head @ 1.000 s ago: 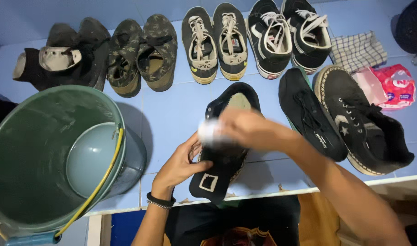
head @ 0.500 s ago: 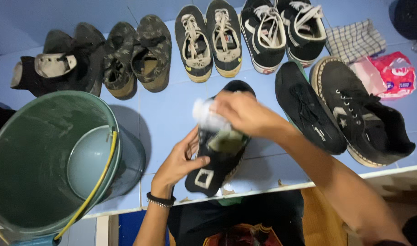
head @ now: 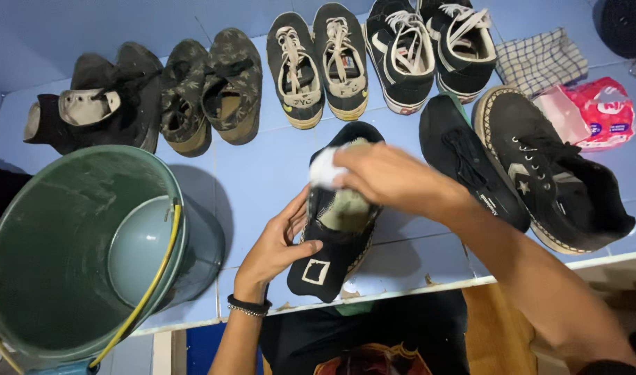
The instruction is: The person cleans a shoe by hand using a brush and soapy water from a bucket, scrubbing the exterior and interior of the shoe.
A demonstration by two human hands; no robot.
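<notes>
A black slip-on shoe [head: 332, 239] lies on the blue tiled counter [head: 262, 173], heel toward me. My left hand [head: 279, 243] grips its left side near the heel, thumb across the back. My right hand [head: 391, 177] is over the shoe's opening and pinches a small white wipe [head: 325, 168] against the inside edge. The wipe is mostly covered by my fingers.
A green bucket [head: 81, 257] with a yellow handle and a grey scoop inside stands at left. Several pairs of shoes line the back of the counter. Two black sneakers [head: 540, 167] lie at right, beside a checked cloth [head: 540, 59] and a pink packet [head: 603, 111].
My right hand with the white wipe has shifted slightly along the shoe's opening. The left hand keeps its hold on the shoe.
</notes>
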